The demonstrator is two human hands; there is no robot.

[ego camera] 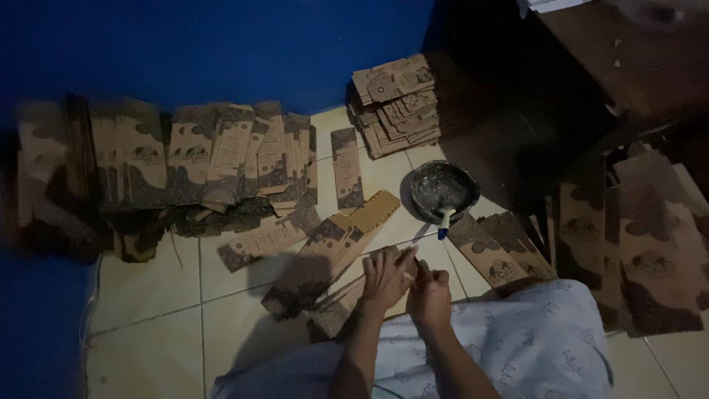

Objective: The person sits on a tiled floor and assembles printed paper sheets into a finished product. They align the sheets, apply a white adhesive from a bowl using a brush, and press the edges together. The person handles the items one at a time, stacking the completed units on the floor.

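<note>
My left hand (384, 277) and my right hand (430, 293) meet low in the middle of the dim view, over a flat brown printed cardboard piece (336, 247) lying on the tiled floor. Fingers of both hands press on its near end. A thin pale strip or stick (408, 275) shows between the hands; who holds it is too dark to tell. Just beyond stands a dark round bowl (443, 190) with a brush (444, 220) leaning in it, white handle with a blue tip.
Rows of flat printed cardboard pieces (185, 159) lean along the blue wall (221, 52) at left. A stack (399, 103) lies at the back, more pieces (635, 244) at right. My light patterned clothing (532, 340) covers my knee. Dark furniture (635, 66) at top right.
</note>
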